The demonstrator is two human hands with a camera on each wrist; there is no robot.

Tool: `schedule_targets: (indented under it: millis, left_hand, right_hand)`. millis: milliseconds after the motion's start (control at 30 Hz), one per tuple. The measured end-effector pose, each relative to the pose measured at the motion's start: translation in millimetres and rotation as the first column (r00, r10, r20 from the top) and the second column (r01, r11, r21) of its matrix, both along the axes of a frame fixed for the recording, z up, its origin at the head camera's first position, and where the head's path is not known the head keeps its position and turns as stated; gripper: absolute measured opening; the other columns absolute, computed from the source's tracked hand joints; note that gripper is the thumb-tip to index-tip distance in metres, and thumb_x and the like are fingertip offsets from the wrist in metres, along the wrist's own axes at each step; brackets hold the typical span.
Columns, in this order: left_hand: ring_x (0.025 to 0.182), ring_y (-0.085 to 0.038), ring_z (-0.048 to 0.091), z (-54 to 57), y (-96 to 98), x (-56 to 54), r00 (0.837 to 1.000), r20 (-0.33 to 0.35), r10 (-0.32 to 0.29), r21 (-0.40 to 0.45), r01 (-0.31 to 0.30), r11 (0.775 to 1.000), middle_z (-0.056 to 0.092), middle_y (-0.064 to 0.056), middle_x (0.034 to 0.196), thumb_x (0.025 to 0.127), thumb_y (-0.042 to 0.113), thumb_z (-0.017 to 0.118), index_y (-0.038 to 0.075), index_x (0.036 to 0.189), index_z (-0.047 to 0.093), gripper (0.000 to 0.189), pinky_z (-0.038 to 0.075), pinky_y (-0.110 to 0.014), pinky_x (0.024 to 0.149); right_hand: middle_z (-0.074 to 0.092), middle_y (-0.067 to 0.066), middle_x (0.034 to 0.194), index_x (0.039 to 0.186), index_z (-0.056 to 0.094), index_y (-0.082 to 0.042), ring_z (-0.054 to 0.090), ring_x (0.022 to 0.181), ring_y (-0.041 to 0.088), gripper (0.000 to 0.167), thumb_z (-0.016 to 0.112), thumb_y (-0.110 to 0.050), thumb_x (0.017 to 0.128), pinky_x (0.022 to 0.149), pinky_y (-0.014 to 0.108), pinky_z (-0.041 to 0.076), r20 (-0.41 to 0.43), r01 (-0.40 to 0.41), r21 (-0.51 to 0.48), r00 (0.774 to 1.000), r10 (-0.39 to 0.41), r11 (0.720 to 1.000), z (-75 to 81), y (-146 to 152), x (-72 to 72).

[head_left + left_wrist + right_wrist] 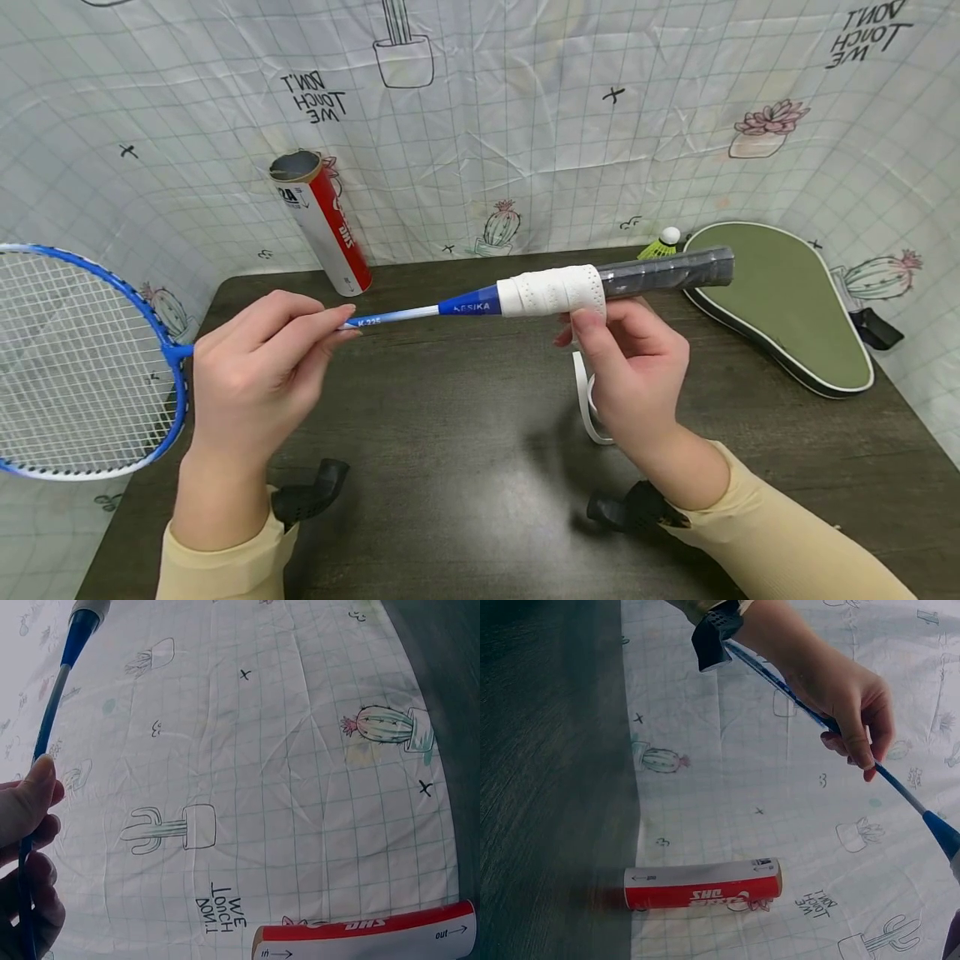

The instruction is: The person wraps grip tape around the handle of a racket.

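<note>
A blue and white badminton racket (408, 314) is held up level over the table, its strung head to the left. My left hand (258, 367) pinches the thin shaft between thumb and fingers; the left wrist view also shows these fingers (34, 799) on the shaft. White perforated grip tape (551, 290) wraps the handle next to the blue cone, while the rest of the handle (667, 271) shows dark grey. My right hand (641, 358) holds the tape at the edge of the wrapped part, thumb in front. A loose white strip (583, 396) hangs below that hand.
On the dark table (450, 467), a red and white shuttlecock tube (330, 229) stands at the back left. A green racket-shaped case (787, 308) lies at the right, with a yellow shuttlecock (662, 242) beside it. Patterned cloth (525, 125) hangs behind the table.
</note>
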State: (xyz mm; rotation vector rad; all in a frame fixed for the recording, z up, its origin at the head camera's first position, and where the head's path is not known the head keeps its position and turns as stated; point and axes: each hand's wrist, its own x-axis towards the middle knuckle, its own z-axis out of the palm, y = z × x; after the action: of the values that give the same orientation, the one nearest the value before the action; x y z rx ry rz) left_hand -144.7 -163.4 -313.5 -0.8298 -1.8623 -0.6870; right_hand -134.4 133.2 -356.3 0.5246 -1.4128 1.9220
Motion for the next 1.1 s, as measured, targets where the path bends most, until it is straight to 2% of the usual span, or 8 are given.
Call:
schedule_targets:
  millis: [300,433,500,633,733,767,933,1100]
  left_hand:
    - [0.057,-0.027,0.058,0.2,-1.5,0.2,1.0,0.0,0.011,-0.022,-0.011,1.0,0.069,-0.009,0.076,0.077,-0.002,0.085,0.003,0.091,0.081,0.015,0.041,-0.035,0.055]
    - [0.053,-0.023,0.054,0.0,-1.2,-0.4,1.0,-0.007,-0.008,-0.028,0.008,1.0,0.068,-0.008,0.074,0.085,0.005,0.081,0.003,0.088,0.08,0.004,0.038,-0.032,0.05]
    - [0.051,-0.021,0.053,0.1,-1.4,-0.7,1.0,-0.007,-0.015,-0.035,0.015,0.999,0.067,-0.007,0.073,0.09,0.012,0.079,0.003,0.086,0.079,0.01,0.037,-0.032,0.048]
    - [0.049,-0.02,0.052,0.6,-1.9,-0.7,1.0,-0.016,-0.004,-0.038,0.003,0.999,0.066,-0.006,0.07,0.085,0.004,0.078,0.004,0.083,0.078,0.001,0.036,-0.032,0.046]
    - [0.049,-0.021,0.052,0.8,-1.3,-0.4,1.0,-0.028,0.008,-0.021,-0.008,1.0,0.066,-0.006,0.07,0.075,-0.009,0.077,0.003,0.083,0.078,0.015,0.036,-0.032,0.045]
    - [0.049,-0.022,0.052,0.9,-1.0,-0.3,1.0,-0.029,0.008,-0.018,-0.008,1.0,0.066,-0.006,0.069,0.075,-0.009,0.077,0.003,0.082,0.078,0.014,0.036,-0.033,0.045]
    - [0.05,-0.021,0.053,0.8,-1.2,-0.6,1.0,-0.013,-0.025,-0.035,0.024,0.999,0.068,-0.006,0.07,0.085,0.002,0.079,0.002,0.083,0.078,0.002,0.037,-0.031,0.046]
    - [0.053,-0.019,0.054,0.7,-3.5,0.3,0.999,0.028,-0.033,-0.083,0.036,0.996,0.071,-0.006,0.073,0.09,0.012,0.078,0.002,0.086,0.079,0.01,0.039,-0.03,0.05]
  right_hand:
    - [0.071,0.003,0.074,0.076,0.066,0.017,0.068,0.063,0.015,0.024,0.076,0.0,0.09,0.064,0.027,0.057,0.008,0.006,-0.001,1.0,-0.006,1.0,1.0,-0.2,-0.2]
    - [0.072,0.003,0.075,0.075,0.067,0.016,0.068,0.064,0.014,0.024,0.076,0.0,0.09,0.063,0.026,0.057,0.008,0.023,0.008,1.0,-0.023,1.0,1.5,0.2,-0.3]
    - [0.072,0.003,0.075,0.075,0.066,0.017,0.068,0.064,0.014,0.027,0.078,-0.002,0.09,0.063,0.026,0.057,0.007,0.031,0.015,0.999,-0.031,0.999,1.3,0.3,-0.1]
    - [0.071,0.002,0.075,0.075,0.064,0.018,0.068,0.064,0.014,0.031,0.079,-0.005,0.09,0.063,0.026,0.057,0.018,0.026,0.018,0.999,-0.027,0.999,0.2,-0.3,1.5]
    - [0.07,0.003,0.079,0.078,0.066,0.016,0.069,0.066,0.015,0.028,0.078,-0.006,0.091,0.065,0.027,0.057,0.017,0.0,0.016,1.0,0.0,1.0,-0.5,0.0,2.3]
    - [0.07,0.004,0.08,0.08,0.067,0.015,0.07,0.066,0.016,0.026,0.078,-0.005,0.091,0.066,0.028,0.057,0.01,-0.017,0.009,1.0,0.016,1.0,-0.6,0.4,2.2]
    - [0.072,0.005,0.082,0.083,0.069,0.012,0.071,0.066,0.019,0.016,0.074,-0.001,0.091,0.068,0.03,0.058,-0.025,-0.054,-0.009,0.998,0.054,0.999,0.2,2.0,1.2]
    - [0.071,0.006,0.079,0.077,0.064,0.018,0.071,0.064,0.019,0.023,0.073,0.002,0.091,0.067,0.031,0.059,-0.057,-0.029,-0.008,0.998,0.028,1.0,1.0,1.1,1.3]
